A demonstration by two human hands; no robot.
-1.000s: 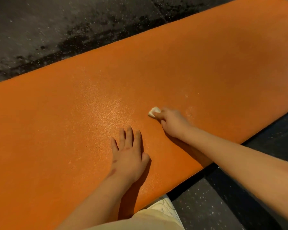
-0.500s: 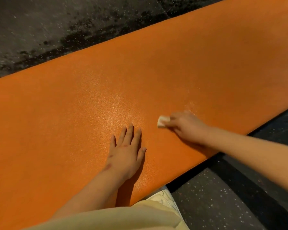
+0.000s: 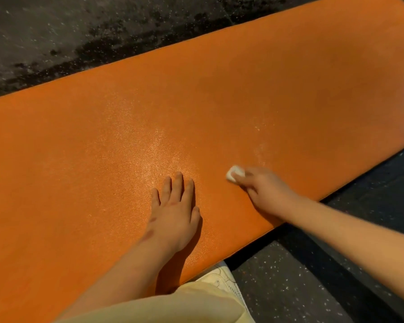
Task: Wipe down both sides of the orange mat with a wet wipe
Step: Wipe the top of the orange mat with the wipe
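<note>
The orange mat (image 3: 243, 89) lies flat on the dark speckled floor (image 3: 56, 31), one face up, and the wiping of that face is the step in hand. The right hand (image 3: 266, 194) works near the mat's near edge, its fingertips pinching a small folded wet wipe (image 3: 234, 174) and holding it down on the surface. The wipe pokes out just past the fingertips, though motion blur hides the exact grip. The left hand (image 3: 175, 215) rests palm down just beside it, its fingers (image 3: 179, 183) straight and pressed close together, pinning the mat. To do this well, that flat hand should bear down firmly, since a light mat will likely creep across a smooth floor under the strokes. The wipe is folded very small, so each pass covers a narrow band. Opening it out a little, or overlapping the passes closely, would likely avoid leaving dry stripes. A glistening patch (image 3: 154, 148) beyond the left hand suggests which area is damp, and it makes a handy guide. The far stretch towards the upper right looks matt and probably needs attention. The pale shoe (image 3: 226, 278) sits at the mat's near edge and should stay off the cleaned face. The underside is not yet reached, so the task seems less than half done.
</note>
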